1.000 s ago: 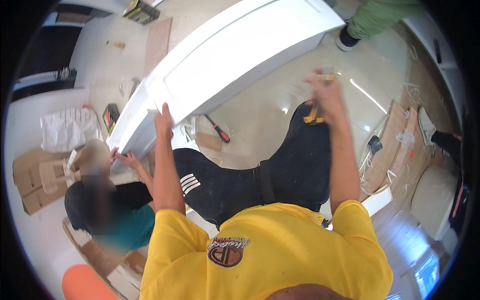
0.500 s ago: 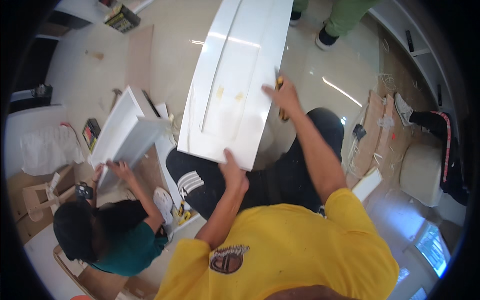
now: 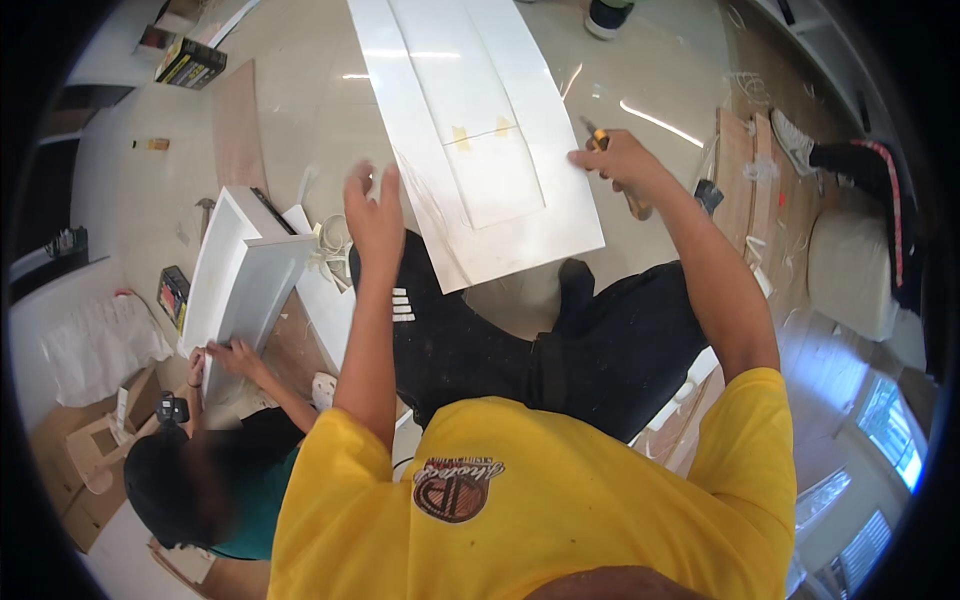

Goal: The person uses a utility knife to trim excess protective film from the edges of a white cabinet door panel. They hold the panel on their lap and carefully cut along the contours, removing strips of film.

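Observation:
A long white panel (image 3: 520,235) with a recessed centre and two bits of yellowish tape tilts in front of my knees. My right hand (image 3: 632,168) is closed round a slim yellow-and-black tool (image 3: 600,139) with a narrow tip; whether it is a knife or a screwdriver I cannot make out. The thumb side of that hand meets the panel's right edge. My left hand (image 3: 375,220), fingers apart, is raised just beside the panel's left edge and holds nothing.
At left a co-worker (image 3: 215,480) grips a white open box frame (image 3: 232,262). A hammer (image 3: 206,212), a dark carton (image 3: 190,62) and a brown board (image 3: 236,130) lie on the floor. Wooden planks (image 3: 733,185) and another person's leg (image 3: 850,160) are at right.
My left hand has let go of the panel's lower end and risen to its left side. The panel has swung, its near end now further right. My right hand has shifted right with the tool.

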`<act>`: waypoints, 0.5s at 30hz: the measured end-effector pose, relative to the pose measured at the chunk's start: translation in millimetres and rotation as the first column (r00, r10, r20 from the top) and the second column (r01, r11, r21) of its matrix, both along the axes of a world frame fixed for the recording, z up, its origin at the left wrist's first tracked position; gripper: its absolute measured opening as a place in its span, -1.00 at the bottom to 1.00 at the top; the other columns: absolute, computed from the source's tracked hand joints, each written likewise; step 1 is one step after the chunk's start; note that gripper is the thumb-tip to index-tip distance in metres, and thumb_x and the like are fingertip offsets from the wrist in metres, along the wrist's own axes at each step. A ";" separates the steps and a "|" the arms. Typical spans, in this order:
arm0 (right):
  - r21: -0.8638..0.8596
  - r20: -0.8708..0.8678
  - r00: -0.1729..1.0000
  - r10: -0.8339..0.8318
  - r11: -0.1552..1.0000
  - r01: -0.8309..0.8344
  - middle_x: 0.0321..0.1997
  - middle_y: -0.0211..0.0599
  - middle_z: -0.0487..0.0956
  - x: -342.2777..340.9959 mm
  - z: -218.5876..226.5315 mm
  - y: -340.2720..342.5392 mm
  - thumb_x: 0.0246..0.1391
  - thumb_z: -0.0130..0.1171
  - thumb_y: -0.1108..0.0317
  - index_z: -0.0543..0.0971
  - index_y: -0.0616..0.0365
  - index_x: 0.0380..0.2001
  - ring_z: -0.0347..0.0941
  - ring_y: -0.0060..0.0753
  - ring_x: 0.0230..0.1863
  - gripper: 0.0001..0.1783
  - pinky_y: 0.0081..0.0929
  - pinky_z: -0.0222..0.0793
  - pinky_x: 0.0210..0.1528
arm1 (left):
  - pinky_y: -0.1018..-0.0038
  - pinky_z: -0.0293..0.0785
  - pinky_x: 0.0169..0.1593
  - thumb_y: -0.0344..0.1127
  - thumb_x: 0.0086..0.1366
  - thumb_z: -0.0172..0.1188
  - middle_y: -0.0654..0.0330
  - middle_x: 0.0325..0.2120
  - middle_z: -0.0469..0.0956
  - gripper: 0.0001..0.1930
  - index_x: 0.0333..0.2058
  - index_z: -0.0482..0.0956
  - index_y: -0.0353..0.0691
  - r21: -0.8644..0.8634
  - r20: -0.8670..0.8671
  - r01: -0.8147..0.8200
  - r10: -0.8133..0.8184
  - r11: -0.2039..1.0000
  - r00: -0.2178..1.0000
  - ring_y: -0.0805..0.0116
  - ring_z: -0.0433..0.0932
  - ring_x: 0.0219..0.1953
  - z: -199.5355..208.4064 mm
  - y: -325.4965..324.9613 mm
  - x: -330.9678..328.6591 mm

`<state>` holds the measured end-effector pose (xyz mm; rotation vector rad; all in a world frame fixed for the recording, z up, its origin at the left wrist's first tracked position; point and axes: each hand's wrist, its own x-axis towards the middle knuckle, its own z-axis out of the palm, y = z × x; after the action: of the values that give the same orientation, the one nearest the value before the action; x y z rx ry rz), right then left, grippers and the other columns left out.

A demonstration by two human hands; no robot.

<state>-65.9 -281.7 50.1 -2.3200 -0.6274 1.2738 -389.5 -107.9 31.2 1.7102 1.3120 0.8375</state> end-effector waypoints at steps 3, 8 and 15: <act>0.027 0.073 0.995 -0.061 0.998 0.059 -0.46 -0.35 0.54 0.1 8.2 -20.2 0.03 0.47 0.01 0.57 0.26 -0.21 0.45 -0.50 -0.47 -0.48 -0.46 0.39 -0.53 | 0.21 0.42 0.23 0.00 0.37 0.32 -0.16 0.12 0.55 -0.26 0.27 0.36 -0.51 -0.390 0.102 0.064 -0.025 0.919 0.994 0.11 0.52 0.18 -22.6 12.7 30.1; 0.112 0.086 0.990 -0.109 0.989 0.099 -0.40 -0.08 0.61 -5.0 33.5 -51.3 0.00 0.45 0.01 0.58 0.32 -0.32 0.58 -0.25 -0.50 -0.48 -0.35 0.53 -0.47 | 0.32 0.61 0.05 -0.08 0.44 0.29 -0.07 0.04 0.60 -0.40 0.19 0.43 -0.52 -0.596 0.450 0.240 0.072 0.766 0.890 0.22 0.64 -0.03 -55.7 -9.4 52.5; 0.201 0.513 0.781 -0.356 0.934 0.294 -0.51 -0.30 0.56 17.7 57.5 -88.1 0.08 0.42 0.06 0.60 0.28 -0.28 0.49 -0.43 -0.58 -0.55 -0.42 0.43 -0.53 | 0.34 0.59 -0.08 -0.13 0.51 0.20 0.00 -0.08 0.65 -0.52 0.06 0.51 -0.56 -0.692 0.476 0.125 0.318 0.711 0.820 0.26 0.62 -0.15 -33.7 -131.5 157.0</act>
<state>-48.2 -369.8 107.7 -2.5552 -0.4144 0.3999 -232.5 -239.3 -2.6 0.6916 1.0923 0.6948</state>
